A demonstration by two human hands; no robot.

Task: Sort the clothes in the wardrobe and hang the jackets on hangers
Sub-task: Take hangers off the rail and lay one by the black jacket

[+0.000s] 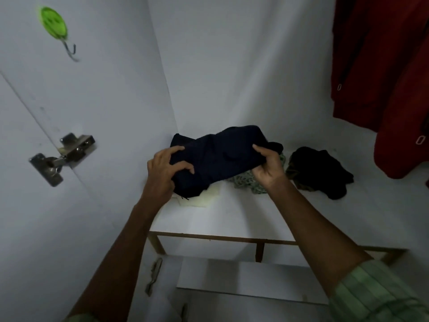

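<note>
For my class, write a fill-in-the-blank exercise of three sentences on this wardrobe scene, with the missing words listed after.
1. Both hands, left and right, grip a folded dark ____ garment.
2. The jacket hanging at the right is ____.
3. The hook on the wardrobe door has a ____ base.

Missing words: navy; red; green

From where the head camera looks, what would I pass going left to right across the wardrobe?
Green hook → metal hinge → left hand → dark folded garment → right hand → black cloth heap → hanging red jacket.
</note>
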